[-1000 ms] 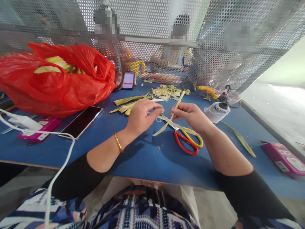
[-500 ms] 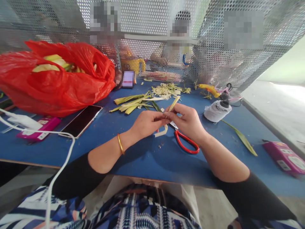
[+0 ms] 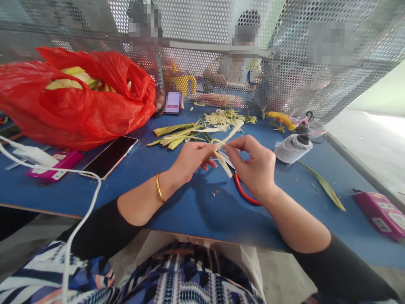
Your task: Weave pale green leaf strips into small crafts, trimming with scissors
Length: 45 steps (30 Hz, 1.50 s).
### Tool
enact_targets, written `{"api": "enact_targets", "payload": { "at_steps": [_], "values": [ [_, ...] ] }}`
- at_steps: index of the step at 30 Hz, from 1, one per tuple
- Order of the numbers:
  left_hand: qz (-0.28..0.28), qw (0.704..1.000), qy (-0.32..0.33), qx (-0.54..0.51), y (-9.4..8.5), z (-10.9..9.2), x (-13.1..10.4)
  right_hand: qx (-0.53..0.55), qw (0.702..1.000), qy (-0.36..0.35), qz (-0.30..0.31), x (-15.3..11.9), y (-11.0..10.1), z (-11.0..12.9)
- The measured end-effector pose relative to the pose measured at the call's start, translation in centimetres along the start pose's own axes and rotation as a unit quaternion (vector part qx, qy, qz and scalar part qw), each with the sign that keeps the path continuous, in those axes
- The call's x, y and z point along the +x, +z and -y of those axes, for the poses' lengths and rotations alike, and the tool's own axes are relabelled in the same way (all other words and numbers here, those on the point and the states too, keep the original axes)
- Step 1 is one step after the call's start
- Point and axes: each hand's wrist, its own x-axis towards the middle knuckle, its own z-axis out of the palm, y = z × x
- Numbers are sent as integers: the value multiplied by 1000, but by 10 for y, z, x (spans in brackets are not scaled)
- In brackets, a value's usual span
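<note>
A pale, folded husk strip [image 3: 233,131] is held above the blue table, with a small loop near its middle and a tail pointing down and toward me. My left hand [image 3: 196,159] pinches it at the crossing between thumb and index finger. The thumb and index finger of my right hand [image 3: 253,165] are closed at the strip's loop, just right of my left fingertips. Under my right hand lie red-handled scissors [image 3: 243,193], partly covered. Beyond my hands are several greenish husk leaves [image 3: 172,137] and a heap of pale scraps [image 3: 223,118].
A red plastic bag [image 3: 95,120] of husks fills the left, beside a dark phone [image 3: 111,157], a magenta box [image 3: 60,166] and a white cable [image 3: 95,192]. Rightward stand a white thread spool [image 3: 291,150], a long leaf [image 3: 325,188] and another magenta box [image 3: 381,214]. Perforated metal [image 3: 202,33] closes off the back.
My fingertips have moved slightly apart, and the strip's crossing and loop now show between them. Its tail has swung right, and my right hand covers more of the scissors.
</note>
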Motion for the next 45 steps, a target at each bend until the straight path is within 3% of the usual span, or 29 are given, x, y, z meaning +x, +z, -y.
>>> {"api": "enact_targets", "payload": {
  "at_steps": [5,8,15,19,22,25,28,31,34,37,40,42,45],
  "values": [
    [69,986,-44,-145,-1,-2,-1,-129,977,-171,-21,-6,12,-9],
    [69,977,-58,-194,-2,-2,-1,-169,963,-210,-13,-5,13,-11],
    [27,977,-57,-202,2,0,1,-206,942,-266,-10,-4,13,-12],
    [19,975,-47,-216,3,3,2,-209,891,-399,58,-5,17,-12],
    [31,976,-47,-209,3,6,1,-187,877,-430,103,-8,19,-12],
    [37,982,-30,-184,2,8,2,-110,934,-333,66,-10,19,-11],
    [35,986,-38,-161,1,5,1,14,995,-94,-8,-8,19,-11],
    [36,986,-55,-154,1,1,0,142,980,137,-17,-4,24,-17],
    [38,988,-49,-142,1,1,-1,219,940,259,34,-2,29,-22],
    [24,993,-31,-114,2,3,0,260,914,302,72,-2,32,-20],
    [-29,993,-20,-109,0,4,2,283,896,327,99,-3,31,-14],
    [-62,991,-14,-116,-1,4,4,278,899,320,112,-5,28,-9],
    [-97,989,-3,-112,-4,3,7,241,932,235,138,-8,23,-6]
  ]
}}
